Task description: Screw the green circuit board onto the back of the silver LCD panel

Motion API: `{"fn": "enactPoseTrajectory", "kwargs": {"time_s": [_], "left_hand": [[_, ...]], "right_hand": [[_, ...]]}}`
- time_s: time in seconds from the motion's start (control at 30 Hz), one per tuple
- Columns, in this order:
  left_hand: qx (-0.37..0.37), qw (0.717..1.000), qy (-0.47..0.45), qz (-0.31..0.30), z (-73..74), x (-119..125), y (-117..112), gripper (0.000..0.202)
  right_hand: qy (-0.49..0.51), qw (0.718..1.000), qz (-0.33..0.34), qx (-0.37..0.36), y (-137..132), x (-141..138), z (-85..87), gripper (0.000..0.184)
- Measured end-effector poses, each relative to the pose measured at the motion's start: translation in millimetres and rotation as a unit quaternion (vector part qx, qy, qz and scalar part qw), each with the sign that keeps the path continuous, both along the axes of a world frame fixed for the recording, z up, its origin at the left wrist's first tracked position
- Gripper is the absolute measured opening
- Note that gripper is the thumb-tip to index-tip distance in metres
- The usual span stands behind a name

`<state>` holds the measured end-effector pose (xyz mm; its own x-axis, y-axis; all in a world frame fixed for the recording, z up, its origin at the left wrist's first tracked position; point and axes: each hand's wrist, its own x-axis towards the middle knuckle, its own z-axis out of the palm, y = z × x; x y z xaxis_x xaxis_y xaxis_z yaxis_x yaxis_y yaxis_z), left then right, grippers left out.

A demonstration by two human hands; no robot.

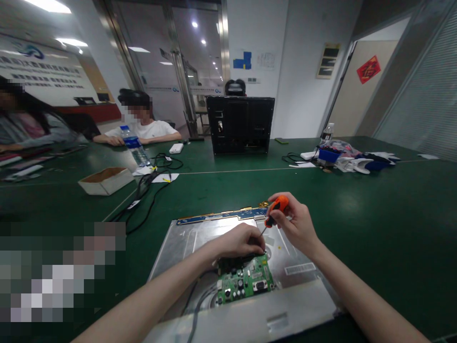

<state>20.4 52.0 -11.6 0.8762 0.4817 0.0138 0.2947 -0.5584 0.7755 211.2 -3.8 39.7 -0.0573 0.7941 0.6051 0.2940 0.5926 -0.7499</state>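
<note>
An orange and black screwdriver (pixel 279 205) is gripped by its handle in my right hand (pixel 298 224), its shaft slanting down to the left. My left hand (pixel 243 240) is beside the shaft, fingers curled together at the top edge of a green circuit board (pixel 244 281); what they pinch, if anything, is hidden. The board lies on a silver metal display panel (pixel 300 286) flat on the table. Along the panel's far edge runs a narrow blue circuit strip (pixel 221 216). The screwdriver's tip is hidden by my left fingers.
Black cables (pixel 144 190) and an open cardboard box (pixel 106 181) lie to the left, with a water bottle (pixel 134 147) behind. A black monitor casing (pixel 241 125) stands at the back. Blue trays with bags (pixel 342 155) are at the right. Other people sit across the green table (pixel 374 224).
</note>
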Motion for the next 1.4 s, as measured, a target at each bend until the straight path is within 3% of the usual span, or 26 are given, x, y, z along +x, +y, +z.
{"fn": "enactPoseTrajectory", "kwargs": {"time_s": [0.13, 0.23, 0.33, 0.5, 0.73, 1.4], "left_hand": [[0.003, 1.000, -0.002, -0.002, 0.9, 0, 0, 0.004], [0.003, 1.000, -0.005, 0.000, 2.2, 0, 1, 0.004], [-0.001, 1.000, -0.008, -0.002, 3.1, 0, 0, 0.004], [-0.013, 1.000, -0.011, -0.007, 0.9, -1, 0, 0.006], [-0.013, 1.000, -0.012, -0.010, -0.6, -1, 2, 0.005], [0.002, 1.000, -0.008, -0.010, 4.1, 0, 0, 0.005]], "right_hand": [[0.093, 0.995, -0.008, -0.034, 2, 3, -21.1, 0.040], [0.123, 0.990, -0.019, -0.059, 5, 3, -26.5, 0.040], [0.081, 0.995, -0.024, -0.060, 4, 2, -25.8, 0.032], [-0.050, 0.998, -0.030, 0.013, -5, -3, -21.5, 0.029], [-0.109, 0.983, -0.107, 0.103, -11, -5, -21.7, 0.032], [-0.154, 0.978, -0.086, 0.110, -7, -4, -26.3, 0.036]]}}
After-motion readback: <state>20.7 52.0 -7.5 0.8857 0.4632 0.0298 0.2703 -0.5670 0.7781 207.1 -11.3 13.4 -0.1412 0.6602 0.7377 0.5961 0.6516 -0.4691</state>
